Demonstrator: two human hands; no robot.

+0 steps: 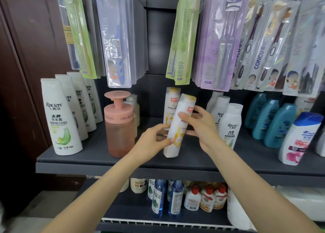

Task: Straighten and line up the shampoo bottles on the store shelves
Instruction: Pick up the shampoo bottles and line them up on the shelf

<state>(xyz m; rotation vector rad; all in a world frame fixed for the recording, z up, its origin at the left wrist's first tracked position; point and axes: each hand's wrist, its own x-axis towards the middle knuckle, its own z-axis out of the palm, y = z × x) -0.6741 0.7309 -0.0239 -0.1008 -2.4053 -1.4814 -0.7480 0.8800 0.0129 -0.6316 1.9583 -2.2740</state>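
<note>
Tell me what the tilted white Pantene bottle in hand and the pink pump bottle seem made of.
Tilted white Pantene bottle: probably glossy opaque plastic, with soft highlights and a printed label. Pink pump bottle: likely translucent frosted plastic, since liquid shows dimly through the body; its cap looks matte and opaque.

we see the white pantene bottle (177,125) as smooth, glossy plastic. at nine o'clock from it, the pink pump bottle (119,125) is frosted, translucent plastic with a matt cap. the dark shelf (98,155) looks matt, and the toothbrush packs (117,39) at twelve o'clock are shiny clear plastic.
</note>
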